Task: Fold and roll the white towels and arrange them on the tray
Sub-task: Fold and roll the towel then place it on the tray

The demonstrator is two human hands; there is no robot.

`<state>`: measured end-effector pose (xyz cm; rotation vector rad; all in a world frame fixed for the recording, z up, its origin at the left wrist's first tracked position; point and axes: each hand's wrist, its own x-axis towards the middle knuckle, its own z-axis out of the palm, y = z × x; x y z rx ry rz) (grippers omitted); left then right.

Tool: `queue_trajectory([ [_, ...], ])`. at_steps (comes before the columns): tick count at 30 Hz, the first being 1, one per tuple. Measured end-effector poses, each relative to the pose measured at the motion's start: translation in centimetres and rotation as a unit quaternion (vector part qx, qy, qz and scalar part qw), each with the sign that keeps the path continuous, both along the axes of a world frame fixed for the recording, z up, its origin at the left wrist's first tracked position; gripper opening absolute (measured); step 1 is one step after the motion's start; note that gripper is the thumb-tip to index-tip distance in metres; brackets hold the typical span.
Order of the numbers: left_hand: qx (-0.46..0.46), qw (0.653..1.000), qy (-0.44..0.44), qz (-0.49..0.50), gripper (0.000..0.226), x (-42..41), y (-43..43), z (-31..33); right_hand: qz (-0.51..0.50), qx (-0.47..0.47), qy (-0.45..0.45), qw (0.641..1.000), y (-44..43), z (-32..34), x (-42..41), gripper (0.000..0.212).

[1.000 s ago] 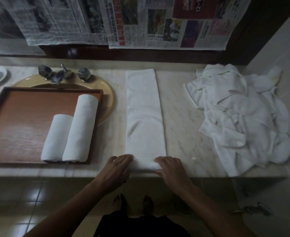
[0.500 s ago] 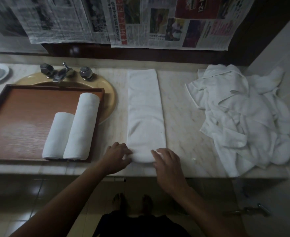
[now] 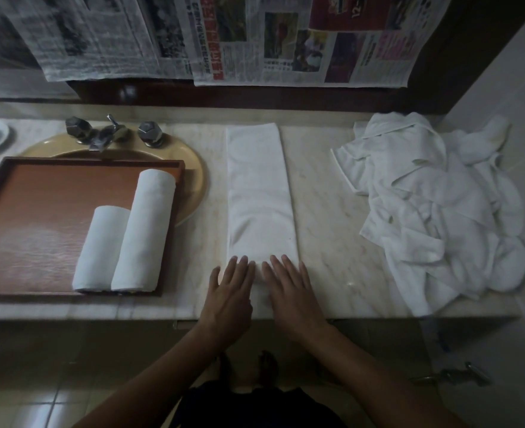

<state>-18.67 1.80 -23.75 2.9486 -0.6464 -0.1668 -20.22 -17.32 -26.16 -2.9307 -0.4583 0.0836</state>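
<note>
hands had moved forward within the last second: left hand [image 3: 230, 291] and right hand [image 3: 289, 291] lay flat, fingers straight and gripping nothing, pressing the near end of the folded towel [image 3: 259, 193], which had started to curl into a roll near the counter [image 3: 326, 217] edge. rolling seemed only begun; two rolled towels [image 3: 143, 230] already lay touching on the tray [image 3: 38, 217], and a loose pile [image 3: 434, 205] waited far right.

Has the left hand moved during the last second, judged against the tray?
Yes. The left hand has shifted right, away from the tray, and a little forward onto the folded towel, nearer the right hand.
</note>
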Motion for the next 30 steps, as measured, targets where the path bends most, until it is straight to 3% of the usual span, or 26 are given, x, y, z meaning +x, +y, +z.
queue_trajectory([
  [5,0.010,1.000,0.015,0.005,0.086,2.2,0.5,-1.8,0.005,-0.031,0.029,0.999,0.1,0.5,2.8,0.066],
  [10,-0.025,0.999,0.044,-0.016,0.075,4.0,1.5,-0.8,0.033,0.002,0.051,0.998,-1.0,1.9,4.0,0.085],
  [17,-0.125,0.987,0.085,-0.054,0.054,1.8,4.7,0.0,-0.014,0.161,0.131,0.978,-2.9,3.1,1.2,0.054],
  [21,-0.183,0.973,0.143,-0.006,0.040,1.3,5.3,0.2,-0.038,0.221,0.167,0.960,-3.6,2.3,0.4,0.047],
  [30,-0.278,0.927,0.219,0.125,0.024,2.8,4.5,1.4,-0.104,0.167,0.100,0.975,-2.6,2.7,1.0,0.032],
])
